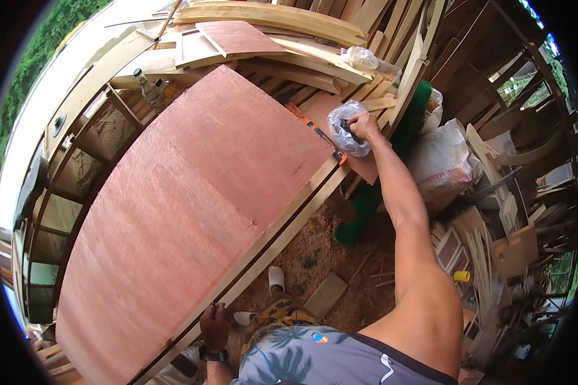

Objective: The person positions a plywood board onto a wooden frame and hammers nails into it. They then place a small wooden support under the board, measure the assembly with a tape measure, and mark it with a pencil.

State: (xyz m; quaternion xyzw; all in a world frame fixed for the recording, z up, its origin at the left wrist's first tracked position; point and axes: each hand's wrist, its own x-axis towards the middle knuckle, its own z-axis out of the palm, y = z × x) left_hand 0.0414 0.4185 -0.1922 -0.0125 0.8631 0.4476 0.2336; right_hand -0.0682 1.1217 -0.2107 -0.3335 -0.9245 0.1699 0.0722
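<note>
A person's right hand (364, 127), grip narrow, reaches into a clear plastic bag (341, 136) at upper right, while the left hand (214, 326), grip impossible to tell, is beside a reddish panel (192, 199), lower center.

Open room above the plywood sheet (192, 167), orange-and-black tool (318, 131) and plastic bag (357, 147) crowding its right edge, stacked boards (270, 20) blocking beyond.

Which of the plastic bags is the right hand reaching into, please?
The clear bag beside the orange tool: the right hand is in its opening. No hand touches the bag farther up or the white sack.
</note>
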